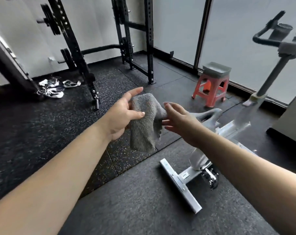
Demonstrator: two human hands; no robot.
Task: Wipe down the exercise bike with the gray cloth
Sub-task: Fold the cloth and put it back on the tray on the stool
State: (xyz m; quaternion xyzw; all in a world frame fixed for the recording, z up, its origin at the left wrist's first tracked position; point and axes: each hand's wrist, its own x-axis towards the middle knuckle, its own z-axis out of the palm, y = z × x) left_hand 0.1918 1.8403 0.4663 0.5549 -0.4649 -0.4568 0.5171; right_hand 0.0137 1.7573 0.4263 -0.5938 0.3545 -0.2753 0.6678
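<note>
Exercise bike [228, 129] stands at right on the dark rubber floor [42, 124], its saddle [206, 114] just behind the person's outstretched hands. The left hand [125, 116] pinches the gray cloth [145, 126] between thumb and fingers, the cloth hanging loose in front of the saddle's nose. The right hand [179, 117] is spread open beside the cloth, fingertips perhaps brushing it. Beyond are a red stool [210, 89], a black rack [135, 39] and white shoes [54, 89].

Two bare forearms are seen, with no sleeves reaching into view. The left hand [122, 114] and right hand [181, 121] are ungloved; short, unpainted nails are shown on the fingers [141, 113].
</note>
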